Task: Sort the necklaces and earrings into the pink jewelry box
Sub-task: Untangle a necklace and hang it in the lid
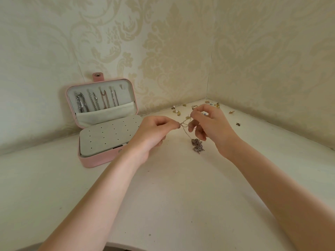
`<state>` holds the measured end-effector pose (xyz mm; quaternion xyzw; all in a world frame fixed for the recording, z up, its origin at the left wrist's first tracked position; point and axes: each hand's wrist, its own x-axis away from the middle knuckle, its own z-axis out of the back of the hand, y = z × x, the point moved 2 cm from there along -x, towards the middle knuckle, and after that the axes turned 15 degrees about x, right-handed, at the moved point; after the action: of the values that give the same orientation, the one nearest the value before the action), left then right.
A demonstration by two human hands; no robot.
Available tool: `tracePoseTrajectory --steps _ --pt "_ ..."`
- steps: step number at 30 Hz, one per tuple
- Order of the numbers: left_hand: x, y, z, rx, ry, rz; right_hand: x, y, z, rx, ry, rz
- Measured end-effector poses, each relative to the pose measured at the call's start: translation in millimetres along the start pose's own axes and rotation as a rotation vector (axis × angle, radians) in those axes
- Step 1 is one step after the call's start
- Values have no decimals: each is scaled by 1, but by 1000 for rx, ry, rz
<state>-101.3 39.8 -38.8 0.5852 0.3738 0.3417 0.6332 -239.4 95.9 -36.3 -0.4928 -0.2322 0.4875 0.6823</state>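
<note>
Two bare forearms reaching in from the near edge of a white worktop (163, 196). Left hand (154, 131) with thumb and forefinger pinched together on a thin pale-gold chain necklace (184, 124); right hand (208, 122) pinching the same chain higher up, remaining fingers curled loosely. Chain looped and possibly tangled between the two grips, hanging down to a dark filigree metal pendant cluster (197, 145) that lies on or just above the worktop; contact not determinable.

Open pink rectangular jewelry box (87, 162) toward the left edge, against the wall. Four necklaces (96, 100) hung in the upright lid, one hook (122, 87) at the right end apparently free; grey perforated earring panel (108, 134) bare. Small gold and pearl earrings (178, 112) scattered near the far right corner, behind the hands.

Likely risks: tightening of a knot if the two pinches are pulled apart; kinking or snapping of the fine links under the pendant's weight; snagging of the swinging pendant on the scattered earrings, or sweeping them off the worktop; slippage of the chain from a fingertip grip.
</note>
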Motion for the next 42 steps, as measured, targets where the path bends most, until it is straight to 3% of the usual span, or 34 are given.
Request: tracePoseTrajectory --steps 3,10,16,22,25,33,37,42 --pt "1 0 -1 -52 3 -9 0 -1 1 -66 19 -9" --pt "-1 -2 0 -26 15 28 -1 2 8 -545 -86 -224" --pt "0 -1 -2 173 -24 117 -2 6 8 -281 -67 -224" --pt "-2 1 -4 233 -12 44 4 1 -4 -227 -356 -131" --pt "-3 2 -2 258 19 -7 3 2 -5 -250 -411 -109" --pt "-2 3 7 118 209 -24 -1 4 8 98 -213 -1" --pt "-3 2 11 113 148 6 -6 8 18 266 -75 45" --pt "-3 -4 6 -85 22 16 -8 6 24 335 85 126"
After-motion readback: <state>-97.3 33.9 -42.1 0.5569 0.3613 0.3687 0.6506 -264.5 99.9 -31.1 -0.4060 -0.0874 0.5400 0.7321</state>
